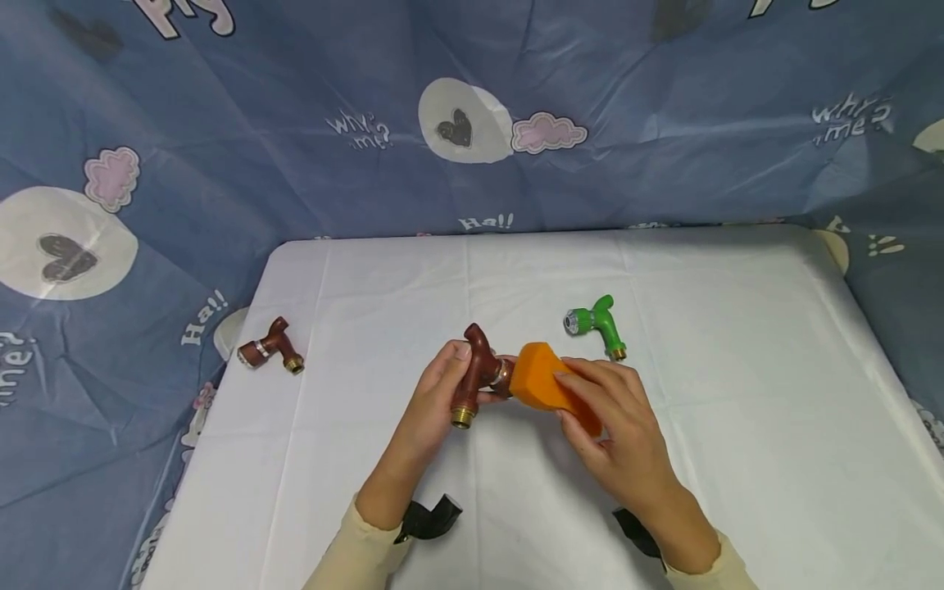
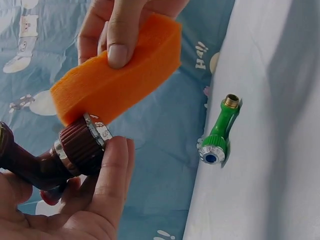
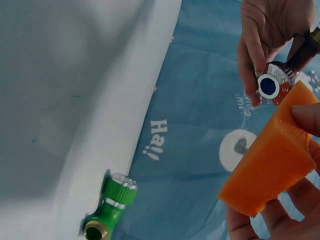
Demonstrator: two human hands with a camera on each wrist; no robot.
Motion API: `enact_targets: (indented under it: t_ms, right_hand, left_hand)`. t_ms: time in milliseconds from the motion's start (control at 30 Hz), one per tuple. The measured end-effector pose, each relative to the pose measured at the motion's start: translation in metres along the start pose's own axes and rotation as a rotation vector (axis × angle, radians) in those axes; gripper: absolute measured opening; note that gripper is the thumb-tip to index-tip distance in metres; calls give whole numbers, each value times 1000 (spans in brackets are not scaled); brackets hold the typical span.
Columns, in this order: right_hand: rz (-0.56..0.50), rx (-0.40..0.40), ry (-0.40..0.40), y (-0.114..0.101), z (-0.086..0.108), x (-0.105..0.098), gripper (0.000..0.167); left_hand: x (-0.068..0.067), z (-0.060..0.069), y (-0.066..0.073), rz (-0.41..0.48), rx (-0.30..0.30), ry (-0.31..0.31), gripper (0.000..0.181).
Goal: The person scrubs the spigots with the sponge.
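Orange sponge [image 1: 542, 377], pinched by the right hand [image 1: 619, 418], appears to touch the knob [image 2: 80, 146] of a brown tap [image 1: 479, 369], which the left hand [image 1: 433, 395] grips over the white table [image 1: 354, 459]. Recommended: brace the tap firmly; rub with light, even pressure.

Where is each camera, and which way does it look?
Head: on the person's head, looking forward and down at the white table; the left hand, right hand and sleeves show.
Left wrist: worn there, looking at the held brown tap; left hand shows low, right hand high.
Right wrist: worn there, looking at the orange sponge; right hand shows low, left hand high.
Both wrist views share the orange sponge, held brown tap and green tap.
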State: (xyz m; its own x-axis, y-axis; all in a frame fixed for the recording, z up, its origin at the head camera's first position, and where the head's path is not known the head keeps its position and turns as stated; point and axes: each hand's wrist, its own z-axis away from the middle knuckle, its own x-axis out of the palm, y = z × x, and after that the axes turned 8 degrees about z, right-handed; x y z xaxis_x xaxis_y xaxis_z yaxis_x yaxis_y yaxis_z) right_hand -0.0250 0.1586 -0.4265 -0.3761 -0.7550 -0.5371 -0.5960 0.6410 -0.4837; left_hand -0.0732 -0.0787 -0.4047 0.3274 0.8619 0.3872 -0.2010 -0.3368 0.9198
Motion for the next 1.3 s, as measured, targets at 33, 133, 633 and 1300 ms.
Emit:
enact_targets:
  t_ms: [33,133,633,1300]
  right_hand:
    - [2,6,-2,1,1,-1,39]
    - [4,20,-7,3,4,-2,41]
    - [-90,-66,-12,-27,-14,-3,38]
    - [-76,-87,-94,-22,-15,7,34]
  left_hand:
    - [-1,0,-1,-1,2,-4,46]
    - [-2,0,-2,-12,2,-15,47]
    - [0,6,-13,-85,-84,46,43]
    - [5,9,-22,-99,-115,-52,45]
